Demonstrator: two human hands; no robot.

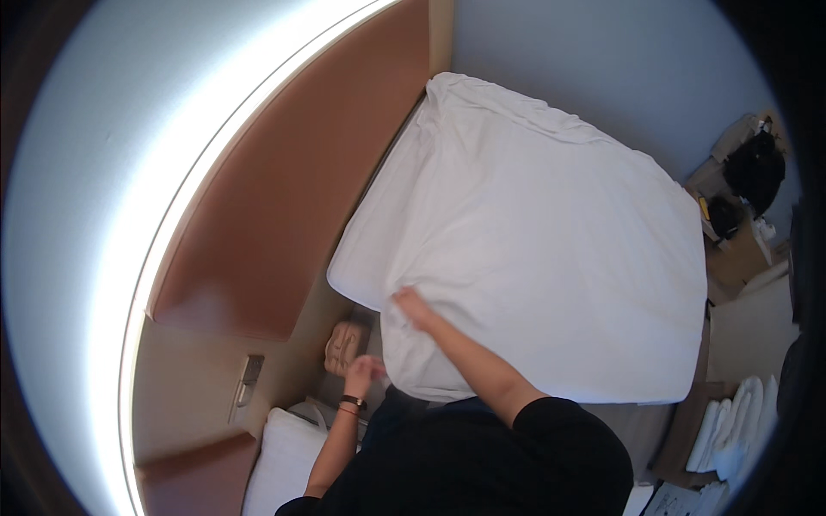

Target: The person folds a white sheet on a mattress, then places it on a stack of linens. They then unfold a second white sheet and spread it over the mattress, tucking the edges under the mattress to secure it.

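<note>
A wrinkled white sheet (542,238) covers most of the bed before me. Toward the headboard its edge stops short, and a strip of the white mattress (361,264) shows. My right hand (415,309) is at the sheet's near left part with fingers curled on the cloth, and creases fan out from it. Just off the sheet's near left corner is my left hand (366,371), a dark band on its wrist. Its fingers are blurred, so whether they touch the cloth is unclear.
A brown padded headboard (290,174) runs along the left wall under a bright light strip. Beyond my left hand sits a tan tissue-box-like object (344,347). Second white bedding (284,458) lies lower left. Folded white towels (729,419) and hanging dark clothes (755,164) are at the right.
</note>
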